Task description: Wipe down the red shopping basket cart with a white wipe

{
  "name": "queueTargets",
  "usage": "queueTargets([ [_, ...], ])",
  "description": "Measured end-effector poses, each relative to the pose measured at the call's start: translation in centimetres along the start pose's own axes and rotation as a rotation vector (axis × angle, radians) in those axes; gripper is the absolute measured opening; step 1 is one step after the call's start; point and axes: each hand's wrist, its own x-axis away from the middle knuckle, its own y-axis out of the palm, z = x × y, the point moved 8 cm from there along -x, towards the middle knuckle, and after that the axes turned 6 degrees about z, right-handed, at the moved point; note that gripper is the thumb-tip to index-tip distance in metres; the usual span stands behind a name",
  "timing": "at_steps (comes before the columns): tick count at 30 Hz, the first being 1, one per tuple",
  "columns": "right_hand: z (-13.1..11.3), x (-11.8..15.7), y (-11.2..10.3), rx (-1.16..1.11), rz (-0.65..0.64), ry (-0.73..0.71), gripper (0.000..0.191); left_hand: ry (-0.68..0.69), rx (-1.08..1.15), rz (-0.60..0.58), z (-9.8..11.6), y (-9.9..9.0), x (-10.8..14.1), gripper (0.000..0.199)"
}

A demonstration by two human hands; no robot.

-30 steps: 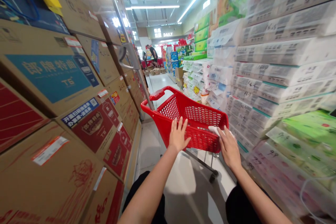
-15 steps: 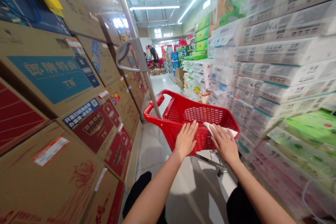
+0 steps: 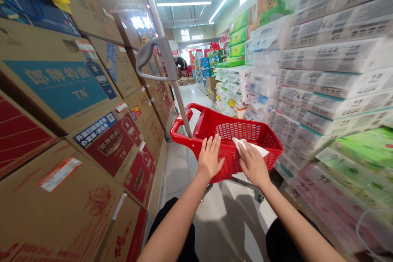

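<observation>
Store aisle (image 3: pixel 181 172) with red cart (image 3: pixel 230 164) (white cloth (image 3: pixel 260 151) at rim)

Beneath us we see a pale, glossy tiled floor (image 3: pixel 215 217), patched with shadow, on which the red trolley (image 3: pixel 229 159) stands by its wheels (image 3: pixel 260 198) and, well beyond it, brown cartons (image 3: pixel 185 81) sit.

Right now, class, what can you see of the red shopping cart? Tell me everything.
The shopping cart is red and looks like plastic, its walls pierced with rows of holes, with a rounded handle at the picture's left. Below are a metal-looking frame and a wheel. It stands upright on the pale floor. The left hand, spread, seems to touch its near side; the right hand is over a white cloth at the near rim. A metal pole crosses the handle; whether they join is unclear.
</observation>
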Motion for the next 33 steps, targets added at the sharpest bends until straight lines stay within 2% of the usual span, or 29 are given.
queueTargets([
  [3, -4.9, -1.2, 1.1, -0.041, -0.024, -0.050, 0.076, 0.001, -0.003, -0.010, -0.2, 0.0, -0.1, 0.105],
  [6, -6.0, -1.5, 1.2, -0.025, -0.015, -0.069, 0.071, 0.013, -0.012, -0.022, -1.0, -0.1, 0.2, 0.103],
  [8, -4.5, -1.2, 0.8, 0.010, 0.003, -0.060, 0.066, 0.026, -0.017, -0.025, -1.4, -0.3, 0.5, 0.100],
  [12, 1.0, -0.5, -0.5, 0.092, 0.085, 0.069, 0.054, 0.043, 0.003, -0.018, -1.3, -0.7, 1.3, 0.095],
  [15, 2.5, -0.4, -0.3, 0.092, 0.081, 0.119, 0.055, 0.044, 0.028, -0.002, -0.7, -1.0, 1.5, 0.094],
  [17, 1.1, -0.8, 0.3, 0.054, 0.072, 0.103, 0.067, 0.041, 0.040, 0.011, -0.2, -1.2, 1.6, 0.094],
  [22, -6.3, -2.4, 2.0, -0.066, 0.019, -0.052, 0.092, 0.031, 0.034, 0.019, 0.4, -1.4, 1.6, 0.091],
  [25, -7.7, -3.0, 2.3, -0.117, -0.020, -0.110, 0.092, 0.038, 0.018, 0.007, 0.1, -1.4, 1.8, 0.091],
  [27, -6.5, -2.9, 2.4, -0.131, -0.058, -0.151, 0.088, 0.047, 0.006, 0.000, -0.1, -1.6, 1.9, 0.092],
  [29, -4.3, -2.3, 2.3, -0.115, -0.083, -0.151, 0.084, 0.051, -0.006, -0.003, -0.2, -1.8, 2.1, 0.093],
  [31, -1.9, -1.8, 2.1, -0.069, -0.065, -0.076, 0.082, 0.049, -0.021, -0.001, -0.1, -2.0, 2.2, 0.094],
  [33, -1.2, -1.4, 2.0, -0.021, -0.030, 0.005, 0.081, 0.049, -0.038, 0.006, 0.3, -2.1, 2.1, 0.094],
])
